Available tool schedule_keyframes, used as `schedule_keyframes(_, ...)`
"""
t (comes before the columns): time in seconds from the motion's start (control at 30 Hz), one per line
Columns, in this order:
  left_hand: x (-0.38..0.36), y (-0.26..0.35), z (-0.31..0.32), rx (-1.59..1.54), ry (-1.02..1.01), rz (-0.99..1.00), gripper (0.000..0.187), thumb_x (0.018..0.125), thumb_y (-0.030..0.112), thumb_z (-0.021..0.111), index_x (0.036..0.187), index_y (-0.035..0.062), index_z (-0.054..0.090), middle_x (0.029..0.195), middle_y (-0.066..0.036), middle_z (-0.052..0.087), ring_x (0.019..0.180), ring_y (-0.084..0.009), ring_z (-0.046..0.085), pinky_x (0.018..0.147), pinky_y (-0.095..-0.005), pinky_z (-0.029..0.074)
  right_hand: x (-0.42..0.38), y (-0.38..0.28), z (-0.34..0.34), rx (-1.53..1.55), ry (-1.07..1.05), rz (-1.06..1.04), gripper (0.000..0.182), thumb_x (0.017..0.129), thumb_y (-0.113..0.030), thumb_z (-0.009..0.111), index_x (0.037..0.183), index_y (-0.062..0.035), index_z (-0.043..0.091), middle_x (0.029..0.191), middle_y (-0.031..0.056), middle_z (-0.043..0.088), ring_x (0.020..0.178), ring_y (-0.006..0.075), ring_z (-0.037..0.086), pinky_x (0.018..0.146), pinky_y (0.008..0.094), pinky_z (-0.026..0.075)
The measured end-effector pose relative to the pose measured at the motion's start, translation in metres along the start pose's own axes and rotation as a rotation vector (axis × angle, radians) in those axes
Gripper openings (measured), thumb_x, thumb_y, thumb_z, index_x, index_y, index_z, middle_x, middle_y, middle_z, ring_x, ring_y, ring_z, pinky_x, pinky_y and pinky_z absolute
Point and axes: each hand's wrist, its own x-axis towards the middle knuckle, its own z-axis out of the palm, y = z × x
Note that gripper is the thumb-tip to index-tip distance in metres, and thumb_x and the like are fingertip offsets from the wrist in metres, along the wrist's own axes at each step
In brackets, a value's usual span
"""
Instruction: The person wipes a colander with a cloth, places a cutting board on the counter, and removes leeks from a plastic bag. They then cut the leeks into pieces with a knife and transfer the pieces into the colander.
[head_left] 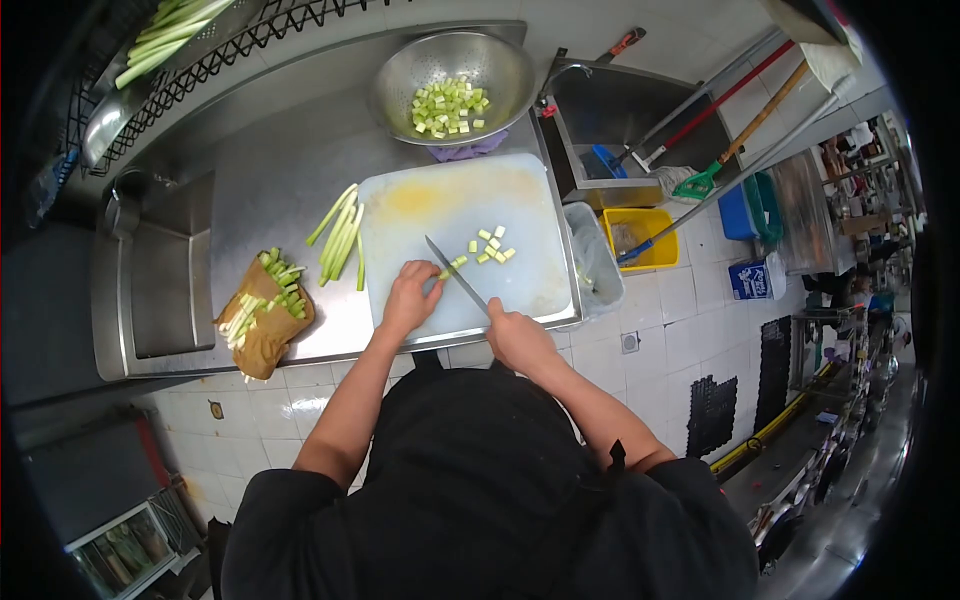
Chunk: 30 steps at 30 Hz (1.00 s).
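Observation:
My right hand (522,340) is wrapped around the handle of a kitchen knife (462,273), its blade pointing up and left over the white cutting board (420,235). Just left of the blade, my left hand (408,298) has its fingers bent over a short length of celery stalk (446,273), partly hidden by the fingertips and the knife. Several cut celery pieces (492,246) lie loose to the right of the blade. Whole pale green celery stalks (342,237) rest along the board's left edge.
A metal colander (390,95) holding diced celery stands behind the board on a purple cloth (470,148). At left, a brown paper bag (268,338) of stalks sits near a sink (172,290). A clear bin (598,285) and yellow bucket (660,230) are at right.

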Motion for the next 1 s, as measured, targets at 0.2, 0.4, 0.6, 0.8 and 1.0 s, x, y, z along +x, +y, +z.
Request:
schedule_keyframes(0.2,-0.006,-0.002,0.005,0.015,0.022,0.015,0.014,0.081,0.003,0.074,0.093,-0.0009,0.069,0.098,-0.013,0.07,0.094,-0.0339,0.064,0.084,-0.0421,0.053,-0.026,-0.003,-0.014,-0.021,-0.091,-0.001,0.021,0.093,-0.009,0.052,0.107,0.0048,0.044,0.073,0.0265,0.067,0.074,0.046,0.067,0.066,0.0579,0.051)
schedule_keyframes(0.4,-0.006,-0.001,0.004,0.006,0.018,0.08,0.015,0.08,0.001,0.072,0.094,-0.0013,0.068,0.097,-0.013,0.07,0.094,-0.0342,0.064,0.083,-0.0416,0.053,-0.025,-0.004,-0.007,-0.005,-0.074,0.036,0.021,0.093,-0.009,0.052,0.106,0.0052,0.044,0.074,0.0281,0.066,0.074,0.0476,0.066,0.067,0.0584,0.05)
schedule_keyframes(0.6,-0.005,-0.001,0.009,0.0,0.012,0.077,0.018,0.078,0.001,0.071,0.096,-0.0023,0.068,0.096,-0.014,0.069,0.095,-0.0347,0.063,0.084,-0.0419,0.053,-0.027,-0.009,-0.013,-0.017,-0.103,0.066,0.025,0.093,-0.009,0.052,0.111,0.0057,0.044,0.077,0.027,0.068,0.076,0.0464,0.067,0.069,0.0578,0.051)
schedule_keyframes(0.8,0.009,0.02,-0.005,0.027,-0.011,0.08,0.02,0.08,0.005,0.071,0.099,-0.0008,0.066,0.101,-0.014,0.066,0.097,-0.0342,0.061,0.087,-0.0407,0.051,-0.031,0.003,-0.017,-0.005,-0.06,0.136,0.026,0.093,-0.011,0.052,0.112,0.0056,0.044,0.078,0.027,0.068,0.075,0.0469,0.067,0.069,0.0576,0.051)
schedule_keyframes(1.0,0.013,0.008,0.003,0.147,-0.202,0.019,0.02,0.081,0.01,0.071,0.099,-0.0002,0.069,0.097,-0.017,0.064,0.096,-0.0353,0.06,0.084,-0.0425,0.05,-0.033,0.008,-0.018,-0.003,-0.016,0.112,0.024,0.092,-0.01,0.053,0.108,0.0052,0.046,0.077,0.0263,0.068,0.074,0.047,0.067,0.068,0.0573,0.051)
